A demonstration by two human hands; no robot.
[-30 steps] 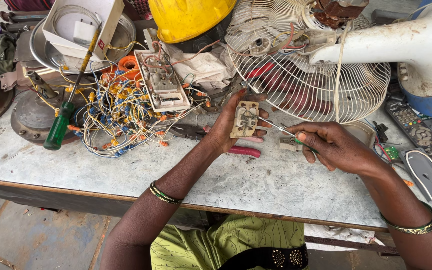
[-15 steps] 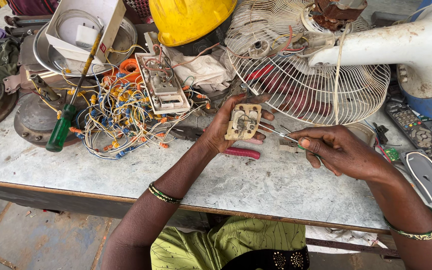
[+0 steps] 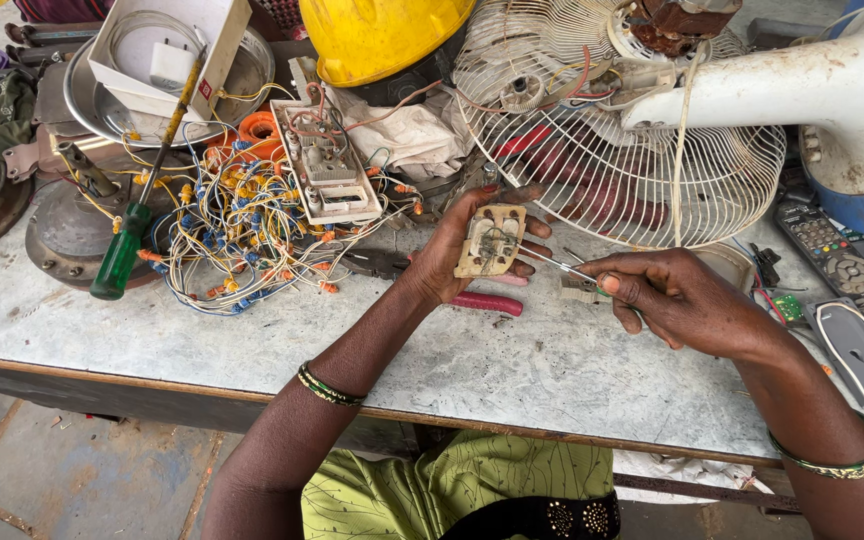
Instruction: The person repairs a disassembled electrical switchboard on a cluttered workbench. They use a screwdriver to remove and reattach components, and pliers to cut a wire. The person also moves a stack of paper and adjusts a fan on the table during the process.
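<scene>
Now | left hand [image 3: 457, 255] grips small beige switch plate [image 3: 490, 241] upright | right hand [image 3: 687, 300] pinches thin metal tool [image 3: 559, 266], tip touching plate

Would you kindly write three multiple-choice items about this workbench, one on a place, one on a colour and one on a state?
1. Where does the yellow hard hat lie?
A. at the bench's far edge, left of the white wire fan guard
B. on the floor
C. beside the remote control

2. What colour is the handle of the long screwdriver?
A. red
B. green
C. blue

3. How is the small beige switch plate held?
A. flat on the bench
B. inside the fan guard
C. raised in the left hand

Answers: 1 A, it sits among the clutter there. 2 B, green shows beside the wire tangle. 3 C, fingers grip it while the right hand points a thin tool at it.
</scene>
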